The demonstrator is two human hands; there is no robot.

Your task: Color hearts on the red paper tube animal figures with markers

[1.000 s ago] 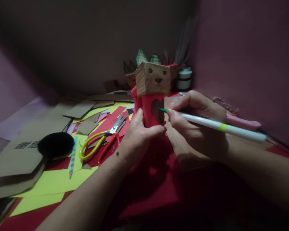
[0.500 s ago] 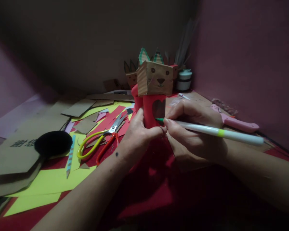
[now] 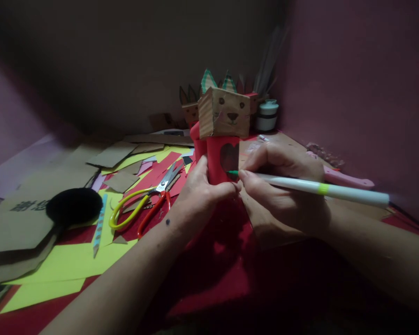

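A paper cat figure (image 3: pixel 223 132) stands upright in front of me: a brown cardboard head with a drawn face and green-striped ears, on a red body with a dark heart. My left hand (image 3: pixel 199 195) is closed round the lower part of the red body. My right hand (image 3: pixel 282 195) pinches a white marker (image 3: pixel 314 187) with a green tip. The tip touches the lower edge of the heart.
Scissors with yellow and red handles (image 3: pixel 143 204) lie left of my left hand among red, yellow and brown paper scraps. A black round pad (image 3: pixel 73 206) and a blue striped pencil (image 3: pixel 98 228) lie further left. A pink-handled tool (image 3: pixel 349 179) rests along the right wall; a small jar (image 3: pixel 268 114) stands behind.
The marker tip has dropped from the heart's middle height to its lower edge. The view has shifted slightly; the left hand keeps its grip.
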